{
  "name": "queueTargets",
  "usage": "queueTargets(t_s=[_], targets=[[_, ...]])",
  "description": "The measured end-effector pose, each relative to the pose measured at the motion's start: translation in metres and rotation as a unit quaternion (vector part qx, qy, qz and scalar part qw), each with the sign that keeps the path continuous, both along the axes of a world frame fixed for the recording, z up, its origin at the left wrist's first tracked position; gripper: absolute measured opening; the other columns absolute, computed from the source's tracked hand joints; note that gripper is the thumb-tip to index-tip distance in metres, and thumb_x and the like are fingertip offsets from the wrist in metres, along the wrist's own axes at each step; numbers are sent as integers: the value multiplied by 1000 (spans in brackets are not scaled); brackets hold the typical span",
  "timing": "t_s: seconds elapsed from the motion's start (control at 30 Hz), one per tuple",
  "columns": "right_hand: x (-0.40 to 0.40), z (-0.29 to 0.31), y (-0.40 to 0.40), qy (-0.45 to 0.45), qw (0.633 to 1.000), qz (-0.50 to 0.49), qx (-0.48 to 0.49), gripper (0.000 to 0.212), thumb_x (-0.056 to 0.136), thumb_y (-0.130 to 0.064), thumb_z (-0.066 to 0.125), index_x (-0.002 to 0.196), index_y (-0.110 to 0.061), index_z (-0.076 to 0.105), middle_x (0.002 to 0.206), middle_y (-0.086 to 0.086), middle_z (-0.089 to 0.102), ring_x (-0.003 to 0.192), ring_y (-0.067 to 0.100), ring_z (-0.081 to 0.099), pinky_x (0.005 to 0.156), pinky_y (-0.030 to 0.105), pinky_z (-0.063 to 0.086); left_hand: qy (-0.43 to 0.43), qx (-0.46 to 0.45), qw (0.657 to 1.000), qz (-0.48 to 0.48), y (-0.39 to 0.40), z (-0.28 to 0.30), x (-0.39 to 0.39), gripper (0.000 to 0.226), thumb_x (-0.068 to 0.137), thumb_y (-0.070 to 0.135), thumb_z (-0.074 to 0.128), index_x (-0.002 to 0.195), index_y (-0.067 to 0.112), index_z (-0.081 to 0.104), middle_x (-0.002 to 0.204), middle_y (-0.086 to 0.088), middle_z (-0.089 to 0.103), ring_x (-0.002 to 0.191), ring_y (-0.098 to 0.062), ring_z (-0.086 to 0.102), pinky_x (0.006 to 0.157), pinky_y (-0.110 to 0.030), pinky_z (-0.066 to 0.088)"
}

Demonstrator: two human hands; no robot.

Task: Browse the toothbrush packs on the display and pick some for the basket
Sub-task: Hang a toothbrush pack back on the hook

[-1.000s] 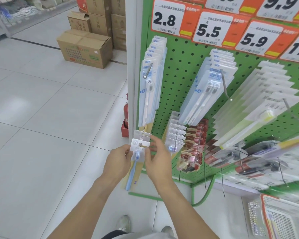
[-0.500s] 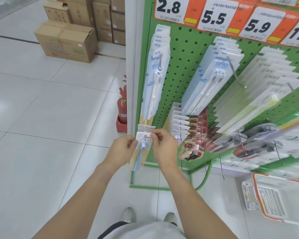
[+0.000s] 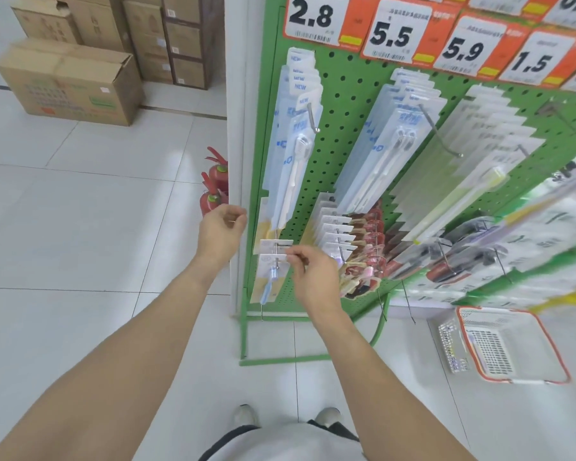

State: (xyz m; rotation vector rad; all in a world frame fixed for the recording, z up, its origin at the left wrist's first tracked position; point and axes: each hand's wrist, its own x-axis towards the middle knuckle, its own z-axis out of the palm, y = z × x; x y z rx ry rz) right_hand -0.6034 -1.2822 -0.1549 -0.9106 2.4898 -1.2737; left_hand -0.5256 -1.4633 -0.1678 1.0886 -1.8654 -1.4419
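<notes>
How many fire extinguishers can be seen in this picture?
2. Both stand on the floor left of the green display: one extinguisher behind, another in front, partly hidden by the left hand.

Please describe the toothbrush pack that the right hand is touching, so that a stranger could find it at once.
Look at the green pegboard display, at its lower left corner, under the long white packs priced 2.8. There the right hand pinches the small blue toothbrush pack on the lowest hook. It alone is short, with a blue brush and a tan card.
</notes>
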Motion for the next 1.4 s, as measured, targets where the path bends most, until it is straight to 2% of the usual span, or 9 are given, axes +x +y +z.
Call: queueTargets(t_s=[0.13, 0.23, 0.4, 0.67, 0.93, 1.07, 1.17, 1.3, 1.4], targets=[[-2, 1, 0, -14, 1000, -8, 7, 13, 97, -8, 65, 102, -12, 77, 90, -8, 71, 82, 9, 65, 75, 8, 45, -22, -3, 999, -40, -19, -5, -21, 19, 93, 14, 69, 113, 14, 70, 105, 2, 71, 96, -17, 68, 94, -37, 56], [-4, 3, 0, -20, 1000, -17, 15, 11, 96, -10, 68, 100, -14, 77, 83, -13, 69, 75, -6, 62, 69, 3, 44, -42, -16, 997, -69, -26, -6, -34, 28, 91, 14, 72, 119, 10, 70, 112, -2, 73, 97, -15, 68, 95, -32, 54], [-3, 5, -1, -14, 1000, -22, 17, 10, 95, -10, 69, 98, -14, 78, 79, -17, 66, 72, -9, 60, 67, 2, 44, -63, -47, 994, -76, -23, -7, -51, 20, 91, 16, 73, 109, 8, 74, 101, -4, 74, 93, -20, 69, 90, -33, 55], [-6, 3, 1, -20, 1000, -13, 17, 11, 96, -10, 68, 99, -14, 77, 83, -11, 69, 74, -7, 60, 68, 3, 44, -62, -83, 993, -49, -23, 4, -52, 21, 92, 14, 71, 110, 3, 74, 101, -8, 74, 90, -19, 66, 87, -29, 52], [-8, 1, 2, -40, 999, -2, 12, 11, 96, -13, 67, 101, -15, 76, 85, -10, 71, 76, -2, 63, 74, 16, 53, -47, -136, 988, -57, -19, 9, -23, 10, 93, 7, 66, 91, 4, 75, 80, -10, 72, 75, -21, 59, 73, -26, 50], [-6, 2, 1, -32, 999, -3, 12, 10, 95, -12, 66, 97, -16, 75, 82, -12, 69, 74, -5, 61, 69, 6, 46, -63, -126, 990, -28, -13, 8, 0, 17, 93, 9, 66, 78, 1, 64, 67, -2, 58, 66, -18, 52, 68, -25, 44], [-5, 5, 2, -28, 1000, 6, 10, 11, 94, -11, 65, 95, -15, 75, 82, -10, 68, 73, -6, 59, 68, 3, 44, -71, -121, 989, 38, 0, 6, 28, 12, 93, 11, 65, 83, 15, 70, 72, 3, 64, 73, -17, 59, 69, -22, 44], [-3, 8, 2, -29, 1000, 10, 2, 11, 93, -11, 64, 92, -16, 74, 80, -10, 69, 74, -1, 61, 74, 18, 53, -43, -66, 993, 92, 25, 5, 66, 9, 94, 17, 64, 87, 21, 69, 80, 9, 68, 79, -12, 64, 71, -17, 45], [-3, 7, 2, -27, 1000, 12, -8, 11, 93, -10, 64, 91, -16, 73, 82, -7, 71, 76, 3, 63, 77, 23, 55, -18, -33, 994, 99, 49, 7, 87, 15, 96, 16, 62, 85, 26, 66, 82, 11, 70, 74, 3, 63, 68, -12, 45]])
